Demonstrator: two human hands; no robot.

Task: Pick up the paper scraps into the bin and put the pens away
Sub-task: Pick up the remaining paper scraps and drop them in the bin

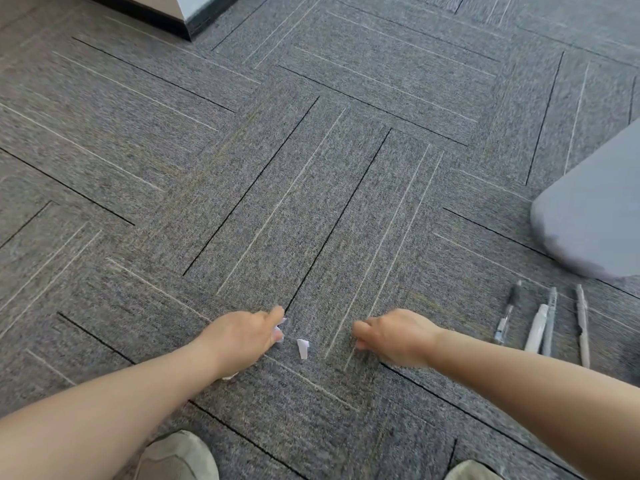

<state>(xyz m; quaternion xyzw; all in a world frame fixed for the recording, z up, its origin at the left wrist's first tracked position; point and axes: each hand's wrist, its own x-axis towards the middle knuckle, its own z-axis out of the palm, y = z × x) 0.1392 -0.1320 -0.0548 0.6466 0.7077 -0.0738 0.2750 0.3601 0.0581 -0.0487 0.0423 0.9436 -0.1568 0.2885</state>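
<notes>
One head view only. My left hand [242, 336] is low over the carpet [311, 185], fingers pinched together on white paper scraps [279, 330]; bits of them peek out between thumb and fingertips, the rest hidden inside the fist, count unclear. Another white bit [230, 376] shows under the heel of that hand, mostly covered, can't tell if it's held or lying on the floor. One loose scrap [302, 348] lies on the carpet just right of the left-hand pinch, between both hands, touching neither. My right hand [398, 336] is knuckles-up, fingers curled under; fingertips hidden by the hand itself, so I can't tell whether they close on anything. No paper visible in it.

Containers: a grey rounded object [595, 216] sits well right of and beyond my right hand, cut off by the frame edge; what it is, and whether anything is inside, not readable.

Four pens right of my right hand, apart from it, roughly parallel on the carpet: black-grip clear pen [506, 313], white pen [536, 328], grey pen [550, 320] touching or just beside the white one, thin pale pen [583, 327] farthest out. Two shoe toes at the bottom edge, left shoe [176, 457] partly behind my left forearm, right shoe [472, 472] cropped. Dark skirting corner [180, 26] far beyond the hands, blurred.
</notes>
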